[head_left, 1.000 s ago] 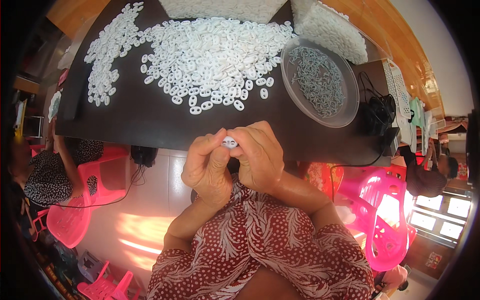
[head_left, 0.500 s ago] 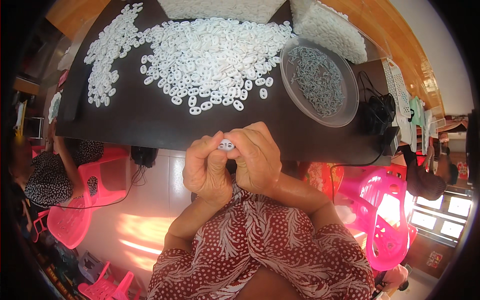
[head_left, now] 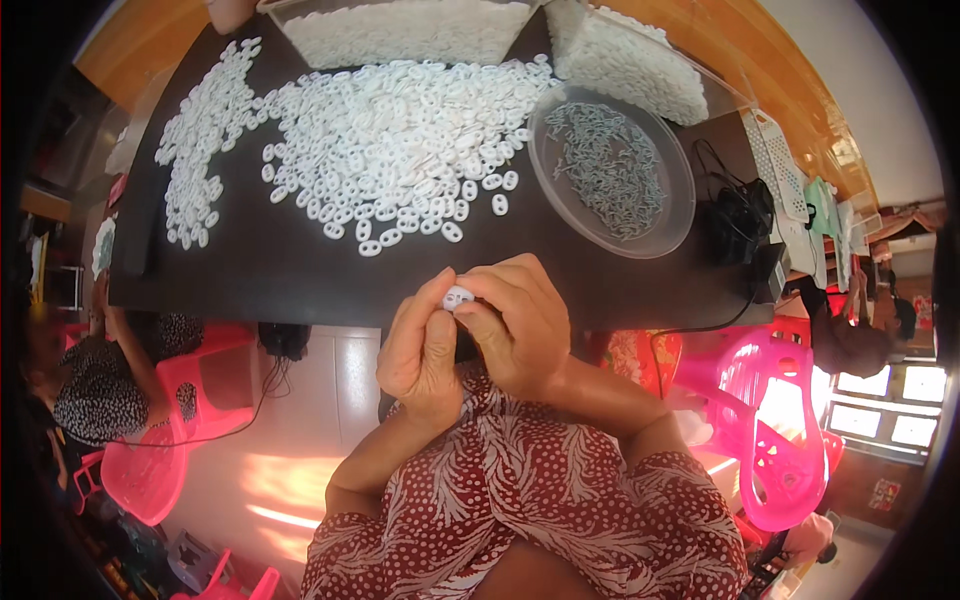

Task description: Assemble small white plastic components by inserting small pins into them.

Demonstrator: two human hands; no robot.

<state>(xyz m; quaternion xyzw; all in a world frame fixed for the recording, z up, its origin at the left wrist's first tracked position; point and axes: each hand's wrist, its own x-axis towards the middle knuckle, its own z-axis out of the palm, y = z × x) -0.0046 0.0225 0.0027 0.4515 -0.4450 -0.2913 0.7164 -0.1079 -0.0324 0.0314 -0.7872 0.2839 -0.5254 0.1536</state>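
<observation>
A dark surface (head_left: 310, 285) spreads in front of you, and pink chairs (head_left: 150, 465) stand on the pale floor (head_left: 335, 400) to your left and right. A large heap (head_left: 400, 130) of white oval pieces covers the middle of the surface, with a smaller heap (head_left: 200, 150) to its left and a round clear dish (head_left: 565, 207) to its right, holding grey screws (head_left: 612, 165). Behind the large heap stands a clear box (head_left: 400, 40) filled with white bits.

You have one white piece (head_left: 457, 297) up between both hands, seen against the near edge of the surface. Your left grip (head_left: 418, 350) is narrow, thumb and forefinger at the piece's left side; your right grip (head_left: 525, 330) pinches it from the right. Your fingers hide whether a screw sits in it.

The step in hand looks like fine fingertip work on this single piece. The next move likely calls for a light, steady pinch from both sides, since something so small could twist or slip.
</observation>
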